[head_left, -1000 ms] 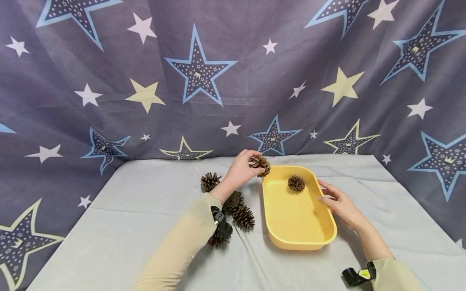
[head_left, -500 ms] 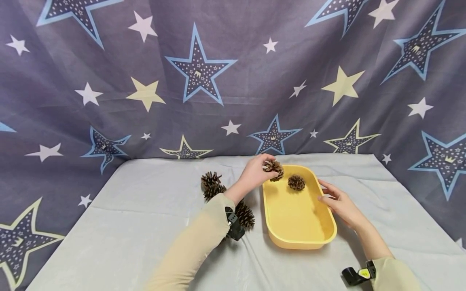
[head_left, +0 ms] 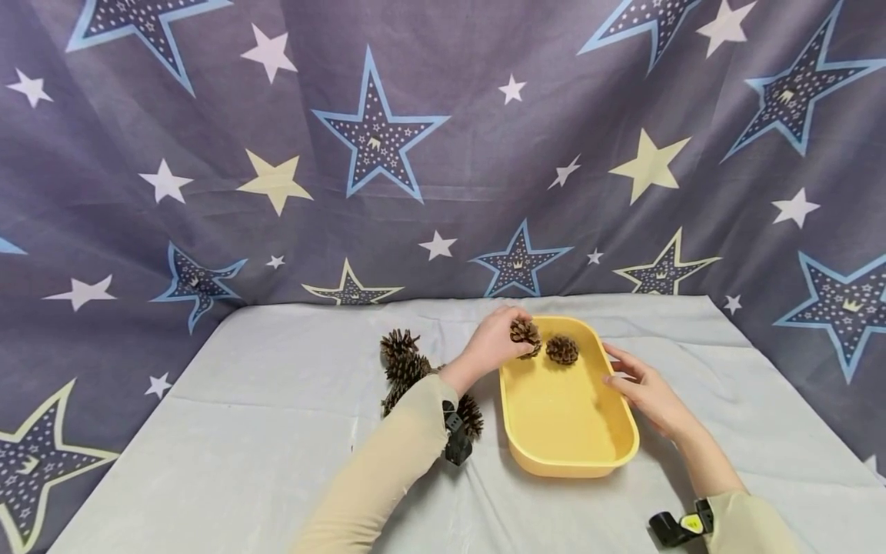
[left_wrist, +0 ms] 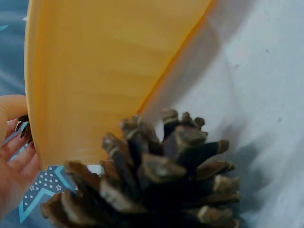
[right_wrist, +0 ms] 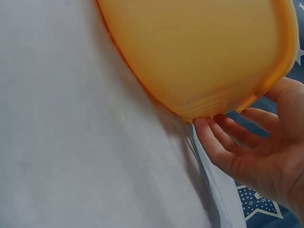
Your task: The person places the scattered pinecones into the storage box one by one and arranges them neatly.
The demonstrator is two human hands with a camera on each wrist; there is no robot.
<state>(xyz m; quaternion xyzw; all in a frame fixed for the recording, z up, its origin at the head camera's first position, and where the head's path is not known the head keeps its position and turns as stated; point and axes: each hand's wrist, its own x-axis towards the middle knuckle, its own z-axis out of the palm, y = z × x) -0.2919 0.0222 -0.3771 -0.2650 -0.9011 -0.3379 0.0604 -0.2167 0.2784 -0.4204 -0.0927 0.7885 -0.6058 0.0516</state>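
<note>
My left hand (head_left: 493, 341) pinches a brown pine cone (head_left: 526, 337) between thumb and fingers, at the far left corner of a yellow plastic basin (head_left: 564, 471). Another pine cone (head_left: 562, 350) lies inside the basin, just right of the held one. My right hand (head_left: 651, 392) holds the basin's right side, thumb at the rim; the right wrist view shows its fingertips (right_wrist: 202, 126) against the outer wall. In the left wrist view a pine cone (left_wrist: 166, 180) looms large in front of the basin's outer side.
Several pine cones (head_left: 408, 368) lie in a cluster left of the basin, partly hidden by the left sleeve (head_left: 388, 469). A pale grey cloth (head_left: 277, 431) covers the table. Behind it hangs a dark star-patterned curtain (head_left: 457, 192).
My left hand has carried its pine cone rightward, from outside the basin's far left corner over the rim, then lower within it. The right hand and basin have stayed in place.
</note>
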